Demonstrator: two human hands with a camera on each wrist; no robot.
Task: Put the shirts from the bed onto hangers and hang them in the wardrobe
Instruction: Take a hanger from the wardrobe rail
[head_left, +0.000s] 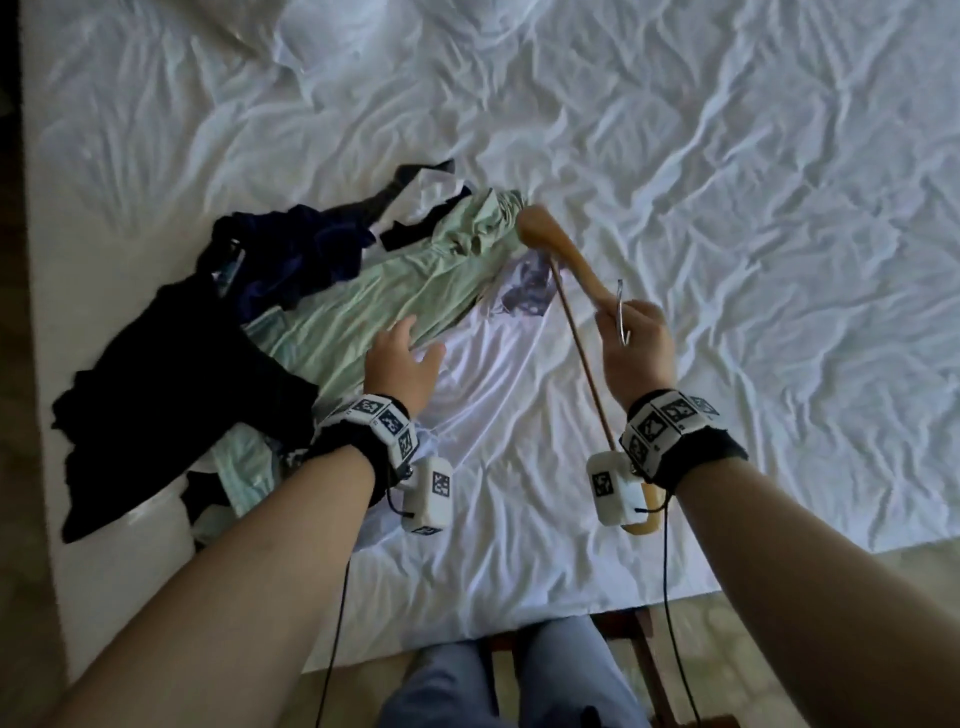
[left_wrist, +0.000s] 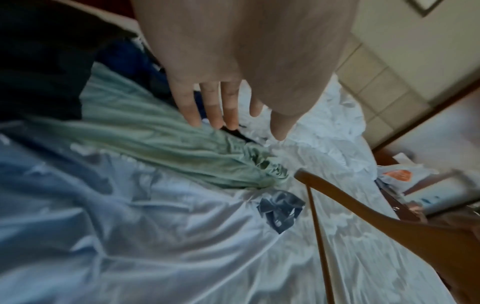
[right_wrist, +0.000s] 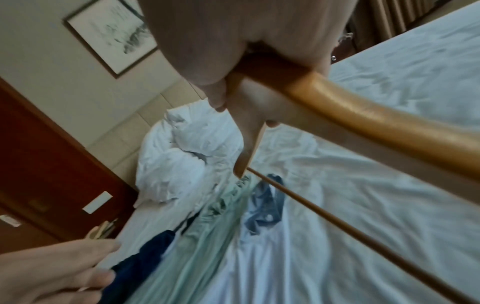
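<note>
Shirts, a pale green cotton one nearest, are lying on the bed while your right hand is gripping a wooden hanger; your left hand is hovering, fingers spread.

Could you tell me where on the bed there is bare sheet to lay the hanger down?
Bare sheet lies right of the hanger and beyond the clothes toward the duvet. The left is crowded: green shirt, white shirt, dark clothes.

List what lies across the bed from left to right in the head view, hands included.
black garment → navy garment → left hand → white shirt → right hand gripping the wooden hanger → bare bed sheet
</note>
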